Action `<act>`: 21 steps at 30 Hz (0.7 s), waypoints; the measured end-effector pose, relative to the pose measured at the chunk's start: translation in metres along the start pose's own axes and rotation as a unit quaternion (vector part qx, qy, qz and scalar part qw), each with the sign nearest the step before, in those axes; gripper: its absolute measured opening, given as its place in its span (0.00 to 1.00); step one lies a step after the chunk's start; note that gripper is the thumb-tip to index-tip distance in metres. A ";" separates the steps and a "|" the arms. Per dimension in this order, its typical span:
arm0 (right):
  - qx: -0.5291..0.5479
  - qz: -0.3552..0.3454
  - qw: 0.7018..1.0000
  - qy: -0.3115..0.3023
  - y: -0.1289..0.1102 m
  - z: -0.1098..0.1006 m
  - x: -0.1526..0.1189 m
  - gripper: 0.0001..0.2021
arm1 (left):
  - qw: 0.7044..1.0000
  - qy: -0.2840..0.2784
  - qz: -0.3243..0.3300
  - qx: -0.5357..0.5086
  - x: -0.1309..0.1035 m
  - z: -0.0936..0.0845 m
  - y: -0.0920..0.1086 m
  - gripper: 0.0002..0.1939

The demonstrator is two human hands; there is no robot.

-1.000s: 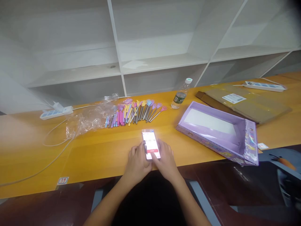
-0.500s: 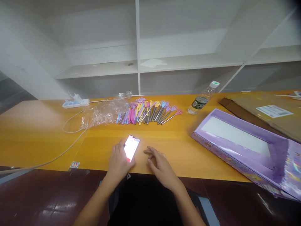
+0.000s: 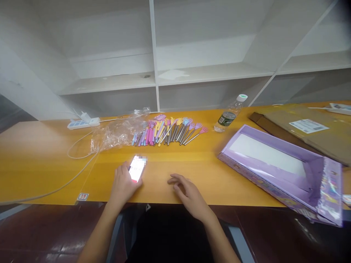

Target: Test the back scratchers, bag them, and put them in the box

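Observation:
My left hand (image 3: 123, 182) grips a smartphone (image 3: 137, 168) by its left side and lower edge. Its lit white screen faces up, with a red strip at the bottom. My right hand (image 3: 186, 191) rests at the table's front edge, fingers loosely curved and apart, holding nothing. Beyond both hands lies a row of back scratchers (image 3: 172, 131) with small hand-shaped heads in pink, yellow, blue and purple. Some show metal rods, others coloured handles. A crumpled clear plastic bag (image 3: 115, 133) lies against the row's left end.
A water bottle (image 3: 226, 118) stands right of the row. The open purple box (image 3: 263, 168) occupies the table's right side, beside a flattened cardboard box (image 3: 307, 128). At the left are a power strip (image 3: 82, 123) and a cable (image 3: 68, 182). White shelving (image 3: 153, 47) rises behind.
My left hand has moved left with the phone, widening the space between my hands. My right hand has hardly moved. The whole view has shifted slightly.

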State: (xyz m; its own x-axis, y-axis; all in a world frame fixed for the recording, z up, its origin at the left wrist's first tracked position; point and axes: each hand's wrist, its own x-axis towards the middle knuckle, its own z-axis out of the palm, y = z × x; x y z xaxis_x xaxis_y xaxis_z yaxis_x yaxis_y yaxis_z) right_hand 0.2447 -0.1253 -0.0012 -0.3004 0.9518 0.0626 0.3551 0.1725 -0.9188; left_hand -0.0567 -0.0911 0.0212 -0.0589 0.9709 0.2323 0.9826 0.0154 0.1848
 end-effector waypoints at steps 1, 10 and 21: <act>0.005 0.000 1.000 -0.001 0.001 0.000 0.000 0.18 | 1.000 -0.001 -0.006 0.003 0.001 -0.001 0.000 0.38; 0.033 -0.005 0.999 -0.004 -0.001 -0.002 0.001 0.17 | 0.997 -0.010 -0.075 0.017 0.006 -0.012 -0.043 0.40; 0.020 -0.019 0.999 0.026 -0.002 -0.006 0.004 0.15 | 0.996 -0.023 -0.090 0.010 0.003 -0.013 -0.033 0.47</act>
State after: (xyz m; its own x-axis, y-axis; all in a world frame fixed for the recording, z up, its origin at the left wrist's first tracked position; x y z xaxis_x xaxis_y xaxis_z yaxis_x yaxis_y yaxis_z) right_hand 0.2481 -0.1206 0.0031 -0.2655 0.9570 0.1168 0.3080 0.1990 -0.9304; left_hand -0.0916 -0.0916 0.0280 -0.2266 0.9619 0.1529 0.9602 0.1943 0.2005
